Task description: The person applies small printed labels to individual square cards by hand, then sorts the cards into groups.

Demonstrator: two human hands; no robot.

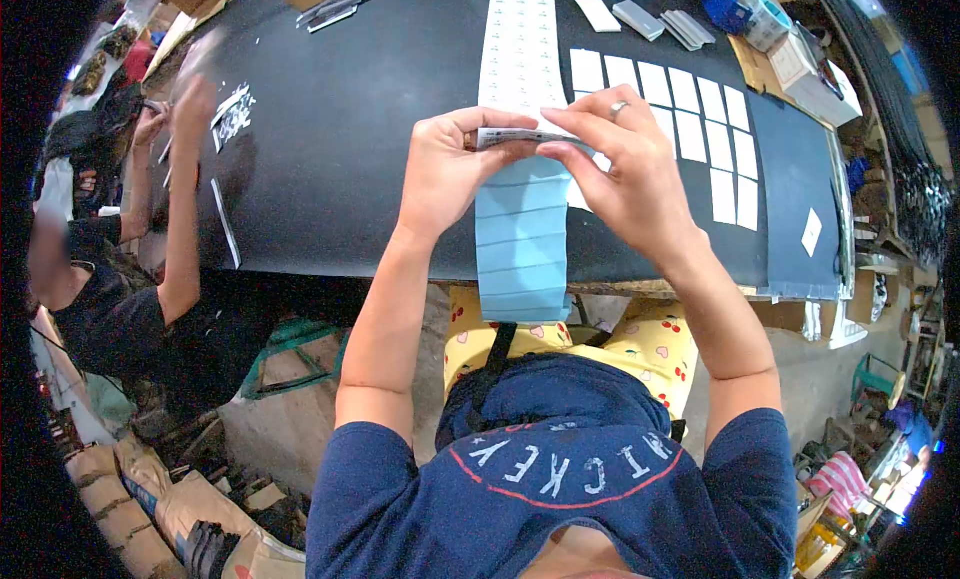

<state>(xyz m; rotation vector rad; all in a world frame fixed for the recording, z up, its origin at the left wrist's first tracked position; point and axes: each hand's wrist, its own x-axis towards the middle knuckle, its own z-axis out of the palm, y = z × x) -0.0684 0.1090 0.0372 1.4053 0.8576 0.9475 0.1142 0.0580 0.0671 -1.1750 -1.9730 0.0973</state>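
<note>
My left hand (452,171) and my right hand (625,169) meet over the near edge of the black table (340,149). Together they pinch a small flat stack of printed cards or labels (520,138), held level between thumbs and fingers. A ring shows on a finger of my right hand. Under the hands a long light-blue backing strip (521,244) hangs over the table edge toward my lap. Its upper part (518,39) is white with rows of small stickers and runs away across the table.
White rectangular labels (700,119) lie in rows on the table to the right, one loose label (812,231) nearer the edge. Grey and white card stacks (660,21) and a tape roll (768,21) sit at the far side. A co-worker at left handles small pieces (232,117).
</note>
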